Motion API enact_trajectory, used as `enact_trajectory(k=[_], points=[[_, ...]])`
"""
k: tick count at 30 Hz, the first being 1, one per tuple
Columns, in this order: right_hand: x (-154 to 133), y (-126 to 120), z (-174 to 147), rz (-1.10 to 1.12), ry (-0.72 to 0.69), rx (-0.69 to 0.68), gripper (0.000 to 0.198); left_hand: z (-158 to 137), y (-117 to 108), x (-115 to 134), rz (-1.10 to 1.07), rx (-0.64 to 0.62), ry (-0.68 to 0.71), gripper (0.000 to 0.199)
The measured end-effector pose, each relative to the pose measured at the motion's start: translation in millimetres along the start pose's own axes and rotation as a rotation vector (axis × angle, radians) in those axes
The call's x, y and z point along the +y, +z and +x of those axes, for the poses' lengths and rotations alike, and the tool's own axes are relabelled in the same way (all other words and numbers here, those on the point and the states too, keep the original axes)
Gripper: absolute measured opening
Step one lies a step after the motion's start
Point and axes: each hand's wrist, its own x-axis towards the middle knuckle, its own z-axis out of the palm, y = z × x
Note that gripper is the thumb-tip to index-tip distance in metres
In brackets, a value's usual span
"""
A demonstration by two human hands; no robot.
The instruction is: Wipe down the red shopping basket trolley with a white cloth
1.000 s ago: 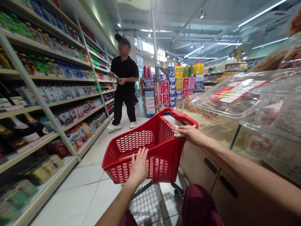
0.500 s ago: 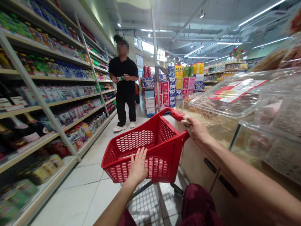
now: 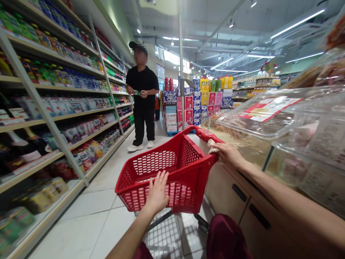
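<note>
A red plastic shopping cart (image 3: 188,199) stands in front of me, turned sideways, and no goods show in its perforated basket. My left hand (image 3: 158,190) rests on the basket's near rim, its fingers stretched out and holding nothing. At the right end of the handle (image 3: 206,135), my right hand (image 3: 228,154) presses a crumpled whitish cloth (image 3: 211,144) against the red plastic. Its fingers lie over the cloth and partly cover it.
Drink shelves (image 3: 59,88) line the left. In the aisle stands a person in black (image 3: 142,82) holding a small green item. Stacked drink cartons (image 3: 185,111) are behind. Clear plastic food boxes (image 3: 258,115) sit on the counter at right, close to my right arm.
My right hand has moved slightly right at the handle's end, its fingers straighter, and more of the cloth shows. My left hand stays on the rim. The person's hands have shifted a little.
</note>
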Motion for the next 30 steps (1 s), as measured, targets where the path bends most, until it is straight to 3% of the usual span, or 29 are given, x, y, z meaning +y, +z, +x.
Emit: enact_trajectory(k=[3, 5, 7, 11, 13, 16, 18, 22, 24, 26, 28, 30], points=[[-54, 27, 0, 0.009, -0.084, -0.002, 0.035, -2, -1, 0, 0.034, -0.004, -0.011, 0.08], [-70, 33, 1, -0.008, -0.18, -0.057, 0.037, -2, -1, 0, 0.064, -0.007, -0.002, 0.08], [-61, 26, 1, -0.078, -0.142, -0.067, 0.039, -3, 0, 0, 0.086, -0.002, 0.012, 0.08], [-23, 8, -1, -0.251, 0.202, 0.099, 0.036, -1, 3, 3, 0.101, 0.017, 0.008, 0.08], [-29, 16, -5, -0.251, 0.2, 0.14, 0.036, 1, 4, 5, 0.099, 0.019, 0.0, 0.08], [-55, 37, -9, -0.188, -0.011, 0.094, 0.039, 2, 4, 4, 0.103, 0.005, -0.007, 0.08], [-59, 40, -8, -0.174, -0.053, 0.062, 0.04, 1, 4, 3, 0.1, -0.006, -0.001, 0.081], [-43, 20, -1, -0.221, 0.208, 0.11, 0.038, -1, -2, 6, 0.056, -0.031, -0.024, 0.078], [-50, 17, 1, -0.184, 0.244, 0.064, 0.041, 3, -9, 14, -0.008, -0.031, -0.057, 0.072], [-70, 22, 3, -0.072, 0.176, -0.041, 0.051, 11, -20, 30, -0.126, 0.04, -0.07, 0.064], [-90, 29, 4, 0.067, 0.115, -0.116, 0.058, 25, -30, 53, -0.292, 0.153, -0.036, 0.057], [-99, 31, 4, 0.175, 0.139, -0.101, 0.058, 43, -36, 81, -0.446, 0.194, 0.053, 0.052]])
